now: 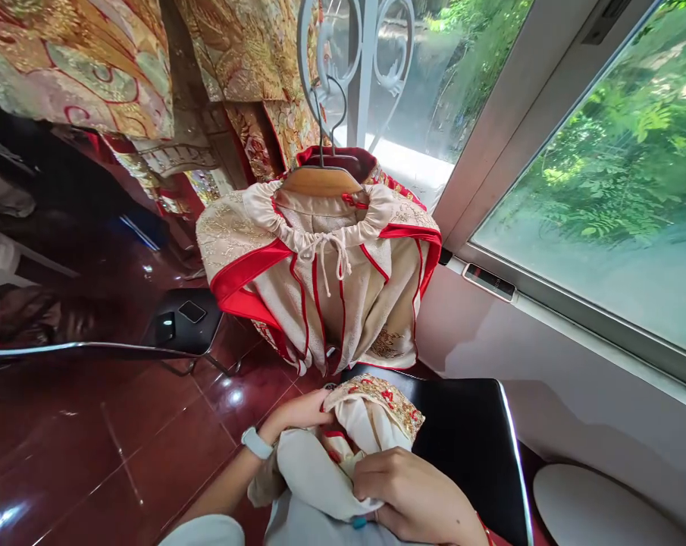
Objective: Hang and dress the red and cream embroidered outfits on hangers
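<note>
A cream and red embroidered piece of cloth [371,417] lies bunched in my lap. My left hand [300,415], with a pale wristband on its wrist, has its fingers closed on the cloth's left side. My right hand [414,497] pinches the cream lining at the lower right. Just beyond the hands, a cream and red garment [320,280] with a drawstring neck hangs on a wooden hanger [321,180] hooked onto a white metal rail [365,61].
A black chair seat [468,440] sits under and behind the cloth. Another black seat [183,322] with a phone on it stands to the left on the glossy red floor [120,455]. More gold brocade garments [81,61] hang at top left. A window [604,189] fills the right side.
</note>
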`<state>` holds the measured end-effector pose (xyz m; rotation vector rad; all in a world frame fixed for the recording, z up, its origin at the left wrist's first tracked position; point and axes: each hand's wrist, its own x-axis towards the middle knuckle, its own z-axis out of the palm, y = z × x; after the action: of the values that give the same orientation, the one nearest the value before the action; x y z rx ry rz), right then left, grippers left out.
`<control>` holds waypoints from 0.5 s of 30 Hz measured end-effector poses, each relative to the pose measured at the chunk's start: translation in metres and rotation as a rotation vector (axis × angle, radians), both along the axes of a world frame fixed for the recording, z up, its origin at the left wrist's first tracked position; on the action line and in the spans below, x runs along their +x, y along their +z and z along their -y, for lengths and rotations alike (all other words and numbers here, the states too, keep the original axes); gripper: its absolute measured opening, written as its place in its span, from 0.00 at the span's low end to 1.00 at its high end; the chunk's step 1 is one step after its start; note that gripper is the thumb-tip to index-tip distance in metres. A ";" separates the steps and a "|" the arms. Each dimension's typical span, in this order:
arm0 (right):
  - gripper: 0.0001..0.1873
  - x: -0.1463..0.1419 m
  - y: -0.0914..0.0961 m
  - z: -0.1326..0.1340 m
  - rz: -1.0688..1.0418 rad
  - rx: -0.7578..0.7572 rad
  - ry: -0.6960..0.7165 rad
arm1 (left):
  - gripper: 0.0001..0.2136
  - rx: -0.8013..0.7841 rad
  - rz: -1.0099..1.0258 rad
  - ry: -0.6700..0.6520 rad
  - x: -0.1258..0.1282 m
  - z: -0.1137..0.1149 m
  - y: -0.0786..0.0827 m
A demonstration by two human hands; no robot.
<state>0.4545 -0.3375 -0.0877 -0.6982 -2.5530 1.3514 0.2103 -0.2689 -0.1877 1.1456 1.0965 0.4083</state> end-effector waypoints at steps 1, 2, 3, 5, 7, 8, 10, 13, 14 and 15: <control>0.05 0.000 0.000 -0.001 -0.015 -0.025 -0.006 | 0.08 -0.037 0.059 0.095 0.001 0.006 0.002; 0.06 -0.001 0.001 -0.003 -0.038 -0.056 -0.019 | 0.09 -0.067 0.115 0.216 0.002 0.011 0.006; 0.09 -0.002 0.001 -0.006 -0.069 -0.082 -0.051 | 0.11 -0.094 0.164 0.315 0.002 0.014 0.014; 0.19 -0.007 0.001 -0.018 -0.140 -0.058 -0.218 | 0.13 -0.140 0.235 0.409 0.004 0.017 0.037; 0.27 -0.015 0.000 -0.036 -0.190 0.082 -0.432 | 0.12 -0.114 0.262 0.350 0.007 0.019 0.066; 0.28 -0.019 -0.002 -0.046 -0.203 0.157 -0.484 | 0.11 -0.070 0.262 0.298 0.008 0.019 0.081; 0.22 -0.025 -0.003 -0.067 -0.193 0.222 -0.433 | 0.10 0.059 0.264 0.267 0.006 0.018 0.103; 0.06 -0.030 0.002 -0.090 -0.177 0.236 -0.341 | 0.13 0.317 0.276 0.328 -0.008 0.006 0.106; 0.06 -0.030 0.006 -0.095 -0.199 0.264 -0.357 | 0.15 0.393 0.284 0.317 -0.015 -0.001 0.098; 0.07 -0.029 0.011 -0.097 -0.234 0.304 -0.375 | 0.17 0.446 0.293 0.279 -0.021 -0.010 0.085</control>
<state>0.4251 -0.2400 -0.0762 -0.8471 -2.2307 0.8490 0.1891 -0.2589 -0.1023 1.2698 0.9290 1.0469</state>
